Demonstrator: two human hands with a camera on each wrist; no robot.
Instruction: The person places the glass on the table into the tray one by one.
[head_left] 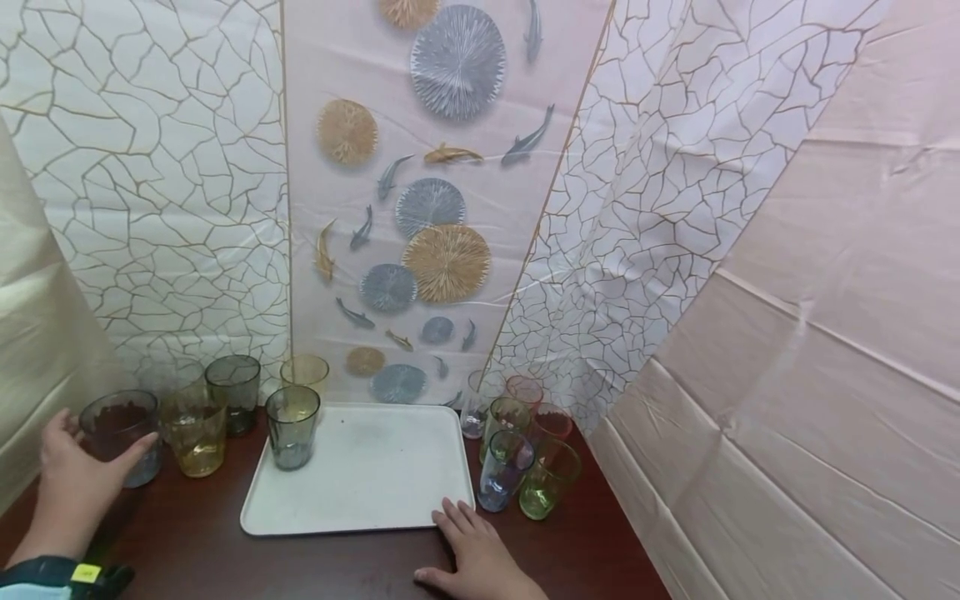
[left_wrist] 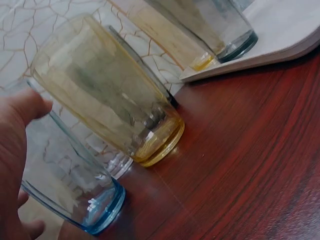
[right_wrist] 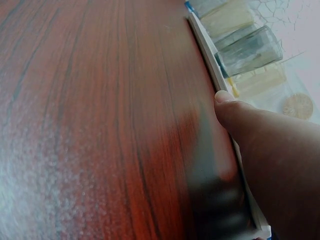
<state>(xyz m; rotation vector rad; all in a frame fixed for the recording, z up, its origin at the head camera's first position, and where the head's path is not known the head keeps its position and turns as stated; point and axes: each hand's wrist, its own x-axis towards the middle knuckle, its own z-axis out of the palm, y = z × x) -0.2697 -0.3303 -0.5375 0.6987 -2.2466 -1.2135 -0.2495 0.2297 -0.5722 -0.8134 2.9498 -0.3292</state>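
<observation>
Left grip (head_left: 81, 479) clamped on blue-tinted glass tumbler (head_left: 120, 421), yellow glass tumbler (head_left: 195, 435) between it and white rectangular tray (head_left: 375, 483), right grip (head_left: 480, 550) apart at tray corner

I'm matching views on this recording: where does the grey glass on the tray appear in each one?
Head: left of centre, the grey glass stands on the white tray.
Left wrist: the grey glass is at the top, right of centre, rim cut off.
Right wrist: the grey glass is at upper right, tipped sideways in the picture.
Shared landmark: the white tray.
</observation>
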